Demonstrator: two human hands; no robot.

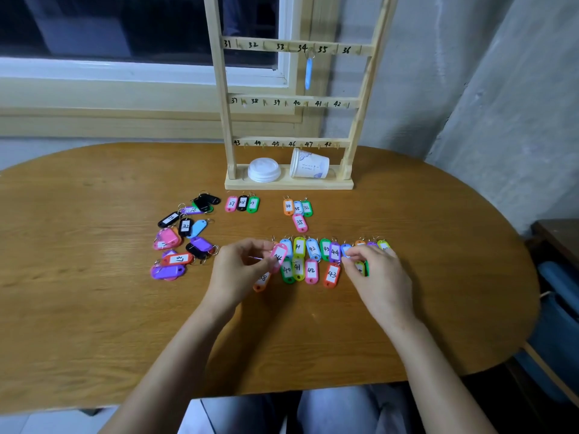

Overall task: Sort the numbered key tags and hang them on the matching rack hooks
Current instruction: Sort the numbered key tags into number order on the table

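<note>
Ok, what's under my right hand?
Your right hand covers the tag rows' right end. A yellow tag peeks out at its edge; its number and anything else beneath are hidden.

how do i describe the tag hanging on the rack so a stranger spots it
Find the wooden rack at the back of the table and its top rail, numbered 31 to 36. A light blue tag hangs by its ring beside the 34. It is the only tag on the rack; every other hook is bare.

Both bare here: our left hand (pixel 241 270), our right hand (pixel 376 277), forearms uncovered, and we're in grey trousers (pixel 344 411).
</note>
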